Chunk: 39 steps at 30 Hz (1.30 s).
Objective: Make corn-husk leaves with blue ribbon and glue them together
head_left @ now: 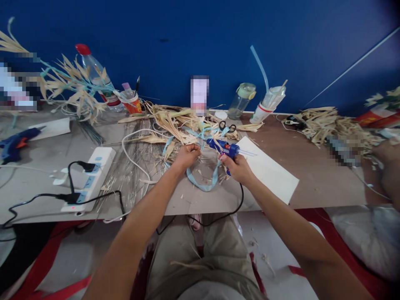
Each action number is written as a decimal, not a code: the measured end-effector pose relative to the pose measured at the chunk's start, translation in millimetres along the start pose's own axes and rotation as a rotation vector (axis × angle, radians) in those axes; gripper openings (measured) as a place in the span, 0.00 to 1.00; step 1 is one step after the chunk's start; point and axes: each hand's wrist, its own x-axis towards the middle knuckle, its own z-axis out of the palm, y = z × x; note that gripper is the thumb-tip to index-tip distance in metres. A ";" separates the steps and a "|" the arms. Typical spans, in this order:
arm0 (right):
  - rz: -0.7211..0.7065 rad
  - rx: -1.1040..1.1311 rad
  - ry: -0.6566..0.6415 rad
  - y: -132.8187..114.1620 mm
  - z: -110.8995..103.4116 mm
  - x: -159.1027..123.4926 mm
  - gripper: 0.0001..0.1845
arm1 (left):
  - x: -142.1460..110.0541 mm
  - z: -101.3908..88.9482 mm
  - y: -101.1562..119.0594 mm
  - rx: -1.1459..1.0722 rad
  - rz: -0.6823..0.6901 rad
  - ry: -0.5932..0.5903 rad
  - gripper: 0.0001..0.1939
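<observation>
Cup of red-orange paper (133, 105) holds a black pen (137, 85); left hand (186, 156) presses fingertips together, any catch hidden; right hand (240, 167) wraps its fingers round a blue plastic glue gun (230, 151); farther right, a red-and-white paper cup (261, 112) holds a pale-blue tube (259, 68), other contents blurred.

Legible text: none.
Obs.: bottle label (110, 98), print on left paper cup (133, 105) and marking on right paper cup (261, 113) too small or blurred to read; upright screen (199, 95) at centre pixelated.
</observation>
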 end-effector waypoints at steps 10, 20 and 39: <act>0.013 0.019 -0.002 -1.0 -0.9 -2.5 0.22 | -0.9 0.8 0.7 0.008 -0.014 -0.003 0.06; 0.064 0.100 0.009 3.7 -2.3 -3.7 0.22 | -1.4 0.1 2.7 0.003 -0.014 0.000 0.07; 0.135 0.238 0.015 3.4 0.3 3.4 0.25 | -0.3 0.3 3.5 -0.057 -0.027 -0.004 0.08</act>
